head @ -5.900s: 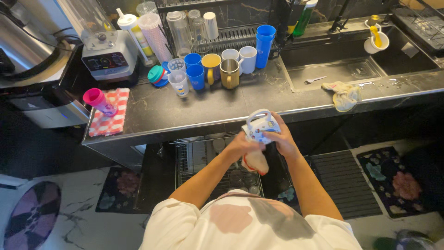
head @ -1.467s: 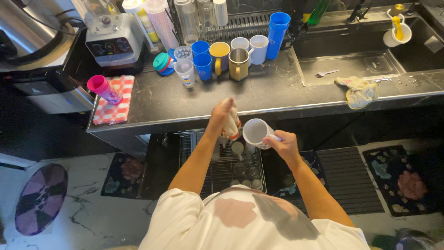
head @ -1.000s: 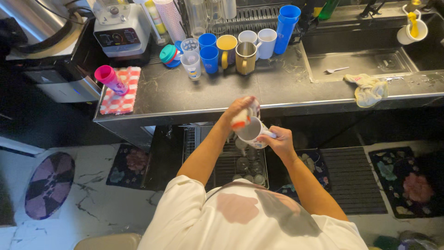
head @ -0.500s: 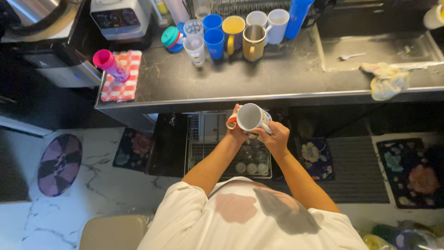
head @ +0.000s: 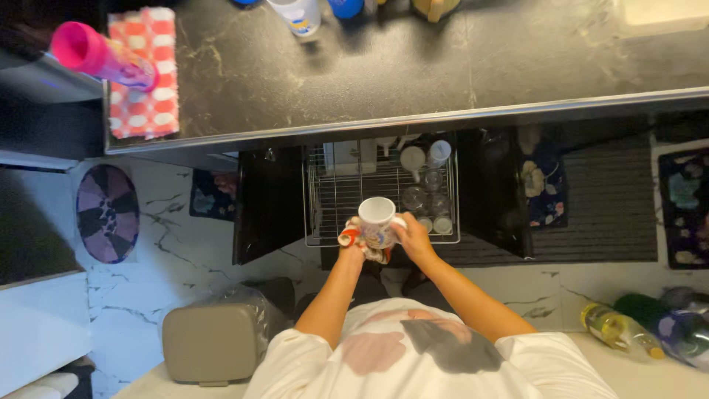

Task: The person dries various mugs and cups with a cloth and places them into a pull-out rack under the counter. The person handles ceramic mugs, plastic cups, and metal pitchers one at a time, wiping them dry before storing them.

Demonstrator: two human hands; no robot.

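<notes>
Holding a white mug [head: 377, 219] with coloured print just below the middle of the frame, mouth facing up toward the camera. Right hand [head: 413, 240] gripping the mug at its handle side, fingers curled around it. Left hand [head: 353, 247] closing on a cloth [head: 353, 236], white with a red-orange edge, and pressing it against the mug's left and lower side. Hovering over the near edge of a pulled-out wire rack [head: 340, 196] at centre frame, with glasses and small cups [head: 427, 185] sitting in its right part. Spanning the top of the frame, a dark marbled counter [head: 443, 66]; lying at upper left, a pink cup [head: 92, 53] on a red-and-white checked cloth [head: 144, 81].
</notes>
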